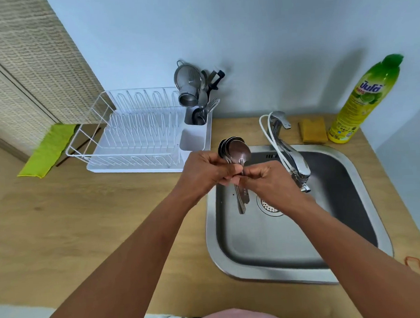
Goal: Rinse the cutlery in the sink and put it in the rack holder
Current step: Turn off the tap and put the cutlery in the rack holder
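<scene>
I've got a bunch of steel spoons bowls-up over the sink's back-left corner; rack holder just beyond already holds cutlery.

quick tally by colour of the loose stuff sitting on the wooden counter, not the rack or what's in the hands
Green: 1, the folded cloth left of the dish rack
Yellow: 2, the sponge and the dish soap bottle, which has a green cap
Orange: 1, the rubber band at the right edge
Total: 4
</scene>
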`<state>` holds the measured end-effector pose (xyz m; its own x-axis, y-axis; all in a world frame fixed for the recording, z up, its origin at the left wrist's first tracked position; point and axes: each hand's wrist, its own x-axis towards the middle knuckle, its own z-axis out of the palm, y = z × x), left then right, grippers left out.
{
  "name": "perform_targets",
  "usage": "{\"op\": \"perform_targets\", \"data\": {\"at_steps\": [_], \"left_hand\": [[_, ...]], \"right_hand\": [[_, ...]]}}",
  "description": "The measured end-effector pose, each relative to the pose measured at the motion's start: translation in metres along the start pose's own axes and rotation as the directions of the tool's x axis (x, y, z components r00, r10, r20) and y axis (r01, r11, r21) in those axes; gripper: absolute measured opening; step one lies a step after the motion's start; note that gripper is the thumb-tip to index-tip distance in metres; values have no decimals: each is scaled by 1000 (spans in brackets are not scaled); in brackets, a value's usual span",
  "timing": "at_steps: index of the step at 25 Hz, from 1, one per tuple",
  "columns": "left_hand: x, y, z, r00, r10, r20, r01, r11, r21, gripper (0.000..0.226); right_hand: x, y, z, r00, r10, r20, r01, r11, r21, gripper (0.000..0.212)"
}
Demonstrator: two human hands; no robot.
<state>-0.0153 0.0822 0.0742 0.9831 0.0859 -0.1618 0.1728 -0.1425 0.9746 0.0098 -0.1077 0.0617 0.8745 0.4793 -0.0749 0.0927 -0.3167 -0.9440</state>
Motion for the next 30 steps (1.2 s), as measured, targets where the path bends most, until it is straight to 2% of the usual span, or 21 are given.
{"op": "perform_targets", "data": {"at_steps": [2,5,8,10,11,13,15,18,20,23,26,30], "left_hand": [[10,17,-21,997,64,-47,-60,995,77,21],[35,54,-61,979,186,-88,-167,968,188,28],[62,89,-95,951,297,-90,-269,934,236,25],[75,98,-110,947,314,-72,-286,921,263,14],[80,97,-116,949,309,-57,-285,923,259,6],[89,86,-124,956,286,-59,-261,927,268,26],[95,69,-128,963,260,-71,-232,934,273,33],[99,46,-126,973,219,-74,-192,944,268,22],[102,34,-125,981,182,-64,-159,949,272,16],[106,18,-119,992,116,-52,-92,937,337,11],[108,3,-114,996,58,-65,-28,922,387,11],[112,-2,-112,992,34,-123,27,886,462,15]], "right_hand": [[22,-22,5,1000,-16,-11,15,999,-41,13],[65,-63,10,988,-130,-83,117,982,-147,31],[110,-98,12,966,-174,-190,131,966,-222,26],[133,-108,16,964,-167,-205,115,963,-242,21],[141,-109,20,967,-156,-200,104,963,-249,20],[151,-103,29,975,-123,-187,74,965,-250,21],[157,-92,38,981,-86,-177,40,968,-247,22],[163,-75,49,987,-34,-159,-11,961,-276,21],[165,-63,56,989,-11,-149,-27,968,-251,28],[163,-42,64,987,18,-157,-61,960,-273,31],[166,-28,70,986,61,-155,-110,936,-335,26],[173,-33,71,992,15,-126,-73,881,-467,12]]}}
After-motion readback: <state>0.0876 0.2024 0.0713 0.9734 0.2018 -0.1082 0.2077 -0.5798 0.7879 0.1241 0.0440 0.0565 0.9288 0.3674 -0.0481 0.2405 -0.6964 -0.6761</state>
